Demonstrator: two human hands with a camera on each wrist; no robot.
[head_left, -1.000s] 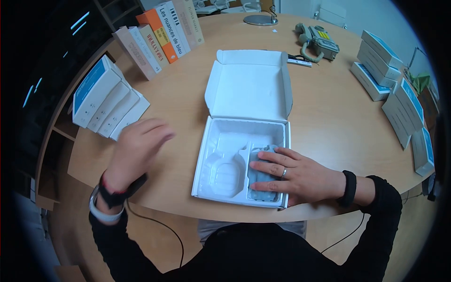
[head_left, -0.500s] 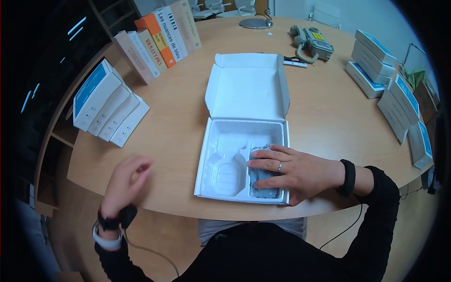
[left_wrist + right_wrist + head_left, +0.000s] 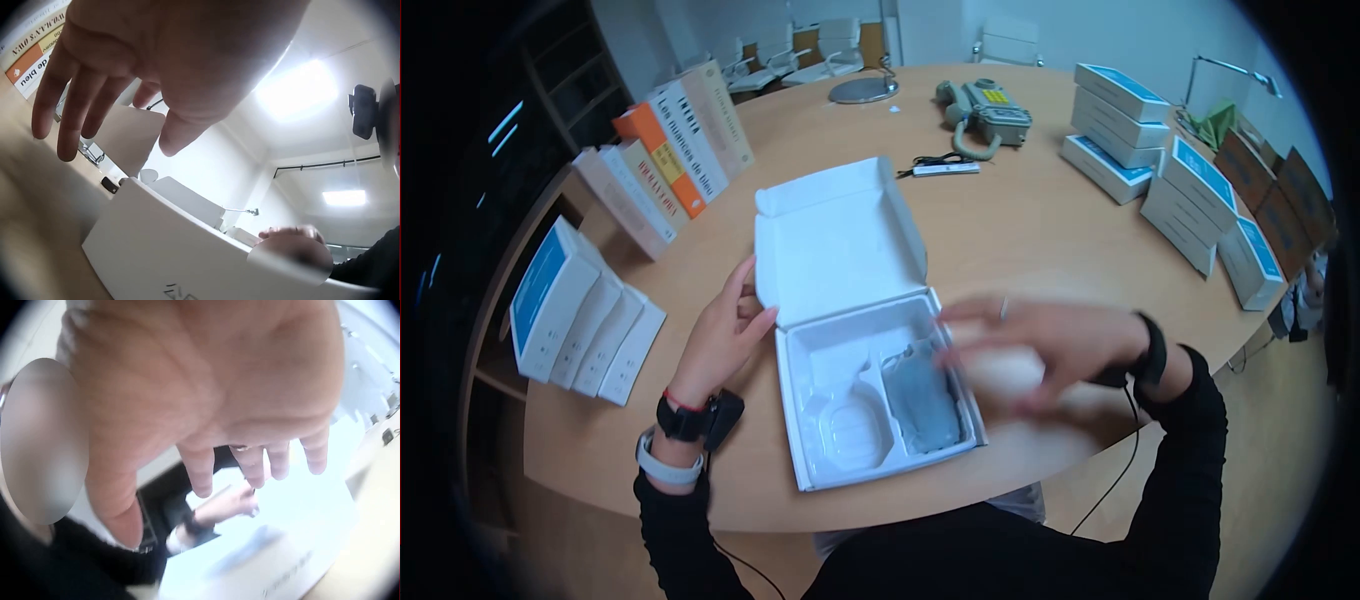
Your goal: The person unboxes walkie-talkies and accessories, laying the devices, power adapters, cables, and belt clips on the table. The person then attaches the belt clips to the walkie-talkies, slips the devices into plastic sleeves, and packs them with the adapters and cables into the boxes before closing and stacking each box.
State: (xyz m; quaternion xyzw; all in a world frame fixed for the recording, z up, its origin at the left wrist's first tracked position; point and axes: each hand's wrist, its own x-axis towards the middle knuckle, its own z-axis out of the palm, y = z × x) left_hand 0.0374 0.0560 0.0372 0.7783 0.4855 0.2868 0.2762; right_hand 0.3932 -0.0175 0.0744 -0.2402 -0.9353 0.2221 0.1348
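Resting on the counter (image 3: 1040,230), the open white box (image 3: 840,250) has a grey pouch (image 3: 920,400) lying in the right compartment of its tray (image 3: 840,440). The left hand (image 3: 722,335) touches the box's left edge at the lid hinge, fingers straight. The right hand (image 3: 1040,345), blurred, hovers beside the tray with spread fingers, holding nothing.

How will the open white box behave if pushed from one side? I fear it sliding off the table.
The open white box looks like thin card with a moulded tray, so probably light. On the smooth wooden table it would likely slide or pivot easily. Its raised lid might flop shut if jolted.
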